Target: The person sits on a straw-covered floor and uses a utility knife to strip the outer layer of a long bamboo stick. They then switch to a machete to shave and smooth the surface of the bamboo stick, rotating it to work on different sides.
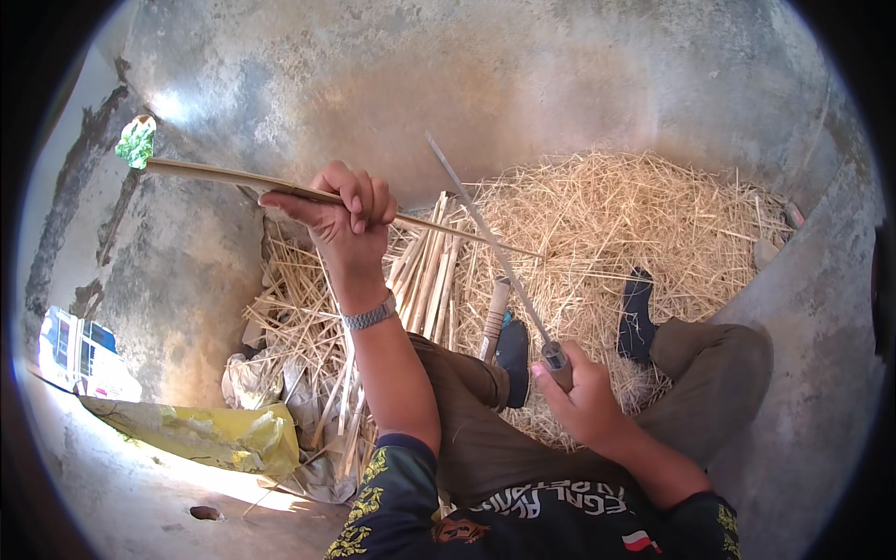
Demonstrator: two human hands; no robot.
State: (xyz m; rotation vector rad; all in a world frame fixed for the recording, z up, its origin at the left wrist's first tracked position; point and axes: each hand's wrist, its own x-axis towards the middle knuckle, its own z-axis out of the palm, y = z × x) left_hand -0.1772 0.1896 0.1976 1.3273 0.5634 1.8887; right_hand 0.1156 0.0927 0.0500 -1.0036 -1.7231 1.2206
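Observation:
My left hand (353,210) is raised at the left of centre, its fingers wrapped round a long thin bamboo strip (224,175). The strip slants from the upper left down to a thin end over the shavings. In my right hand (590,401), lower and further right, is the dark handle of a long narrow knife (481,219). Its blade points up and to the left, toward the wall. In the picture the blade crosses the strip near its thin end; whether they touch I cannot tell.
A heap of pale shavings (616,229) lies along the concrete wall (485,75). Split bamboo pieces (434,280) are stacked left of it. A short pale cylindrical piece (496,313) stands by my dark-covered foot (512,359). At left lie a yellow sack (215,434) and a floor hole (205,512).

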